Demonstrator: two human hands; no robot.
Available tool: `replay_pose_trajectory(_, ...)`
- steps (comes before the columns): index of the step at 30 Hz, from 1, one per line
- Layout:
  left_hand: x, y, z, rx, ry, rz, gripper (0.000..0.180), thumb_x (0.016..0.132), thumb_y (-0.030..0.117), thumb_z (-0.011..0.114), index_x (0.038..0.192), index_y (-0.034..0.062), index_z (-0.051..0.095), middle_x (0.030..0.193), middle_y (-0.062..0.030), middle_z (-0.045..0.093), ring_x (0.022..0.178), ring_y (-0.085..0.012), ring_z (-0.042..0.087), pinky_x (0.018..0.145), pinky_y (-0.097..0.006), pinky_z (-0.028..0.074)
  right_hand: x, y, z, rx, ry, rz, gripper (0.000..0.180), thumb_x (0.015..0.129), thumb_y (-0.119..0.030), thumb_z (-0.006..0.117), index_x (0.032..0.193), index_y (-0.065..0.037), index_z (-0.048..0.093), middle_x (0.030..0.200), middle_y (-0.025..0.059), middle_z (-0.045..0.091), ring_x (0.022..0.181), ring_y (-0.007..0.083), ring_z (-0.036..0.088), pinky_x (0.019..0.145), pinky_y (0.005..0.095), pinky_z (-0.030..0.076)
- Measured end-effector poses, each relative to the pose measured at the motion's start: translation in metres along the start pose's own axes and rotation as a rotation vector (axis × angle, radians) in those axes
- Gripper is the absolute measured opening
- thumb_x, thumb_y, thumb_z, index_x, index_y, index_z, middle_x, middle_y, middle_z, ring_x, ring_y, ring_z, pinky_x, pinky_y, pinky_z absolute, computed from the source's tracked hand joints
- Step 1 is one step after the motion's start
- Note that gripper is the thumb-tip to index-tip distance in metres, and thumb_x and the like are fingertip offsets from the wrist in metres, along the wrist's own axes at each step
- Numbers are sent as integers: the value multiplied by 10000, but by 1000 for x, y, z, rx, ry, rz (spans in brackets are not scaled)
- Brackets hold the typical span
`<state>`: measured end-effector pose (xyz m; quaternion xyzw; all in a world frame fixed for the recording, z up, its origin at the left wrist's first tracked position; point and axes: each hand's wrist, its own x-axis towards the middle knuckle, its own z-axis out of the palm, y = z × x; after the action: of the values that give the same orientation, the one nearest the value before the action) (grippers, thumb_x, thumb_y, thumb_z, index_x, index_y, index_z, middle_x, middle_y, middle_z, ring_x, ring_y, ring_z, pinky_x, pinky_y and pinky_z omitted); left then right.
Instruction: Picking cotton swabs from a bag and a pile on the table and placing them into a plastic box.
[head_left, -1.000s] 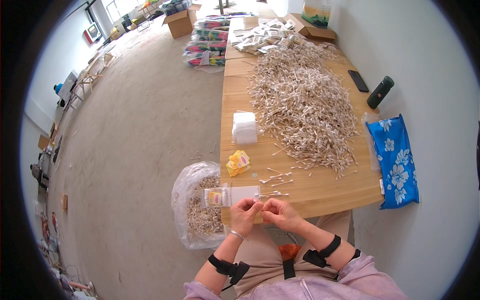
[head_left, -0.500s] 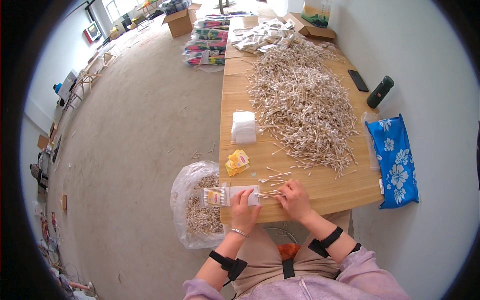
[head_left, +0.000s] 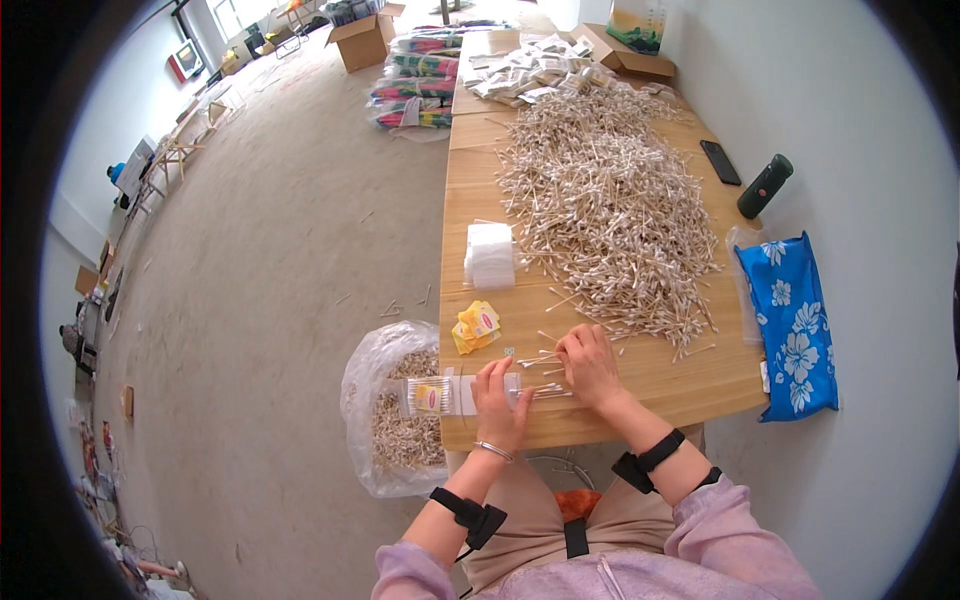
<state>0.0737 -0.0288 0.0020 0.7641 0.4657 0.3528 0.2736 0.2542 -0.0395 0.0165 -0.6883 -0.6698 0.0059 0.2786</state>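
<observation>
My left hand (head_left: 498,408) lies over a small clear plastic bag (head_left: 512,382) near the table's front left corner, its fingers and thumb holding the bag. Several cotton swabs (head_left: 548,391) stick out to the right beside my left thumb, their inner ends by the bag's mouth. Just above them, my right hand (head_left: 592,370) has its fingertips closed at a few loose swabs (head_left: 540,360); the exact grip is partly hidden. Left of my left hand, a filled pack of swabs (head_left: 430,395) with a yellow label lies at the table edge.
A big heap of swabs (head_left: 610,210) covers the table's middle. Yellow cards (head_left: 477,326) and a stack of clear bags (head_left: 489,256) lie left of it. A phone (head_left: 720,162), dark bottle (head_left: 765,187) and blue flowered pack (head_left: 795,330) line the right. A swab-filled sack (head_left: 362,420) stands left, below.
My right hand has moved up, away from the swabs at the bag's mouth, to the loose swabs above. My left hand has shifted slightly up and right over the bag.
</observation>
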Motion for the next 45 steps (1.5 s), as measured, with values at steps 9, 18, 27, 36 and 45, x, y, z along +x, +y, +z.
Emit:
replay_pose_trajectory(9,13,10,2,-642,39,-278,207,880,123,662,1044,-4,662,887,-34,661,738,-76,600,631,-216,480,-18,-34,-9,293,-12,76,45,803,-104,639,831,-96,604,853,56,578,884,272,510,774,396,404)
replay_pose_trajectory(18,2,-2,14,-801,-8,-467,148,866,124,694,949,4,672,798,2,654,675,-52,564,596,-187,461,-31,-31,2,244,-47,57,77,812,-101,617,884,-103,590,890,53,583,914,266,518,790,398,397)
replay_pose_trajectory(27,9,1,16,-704,39,-443,168,883,161,680,931,2,653,769,-7,650,653,-56,566,586,-194,466,-25,-30,-11,169,14,-69,147,775,-116,663,895,-111,578,932,58,566,955,256,509,794,400,392)
replay_pose_trajectory(36,10,8,9,-881,-35,-440,178,868,160,699,931,-2,656,773,-12,653,659,-55,573,597,-191,475,-25,-33,-17,594,-146,152,80,800,-101,657,820,-29,629,770,119,615,774,288,580,713,384,452)
replay_pose_trajectory(45,0,9,-14,-419,-202,-351,244,763,112,765,968,35,657,892,-66,679,810,-161,640,726,-271,515,-41,-7,-16,816,-157,482,101,845,-103,614,864,-15,658,794,134,631,776,285,591,711,362,465)
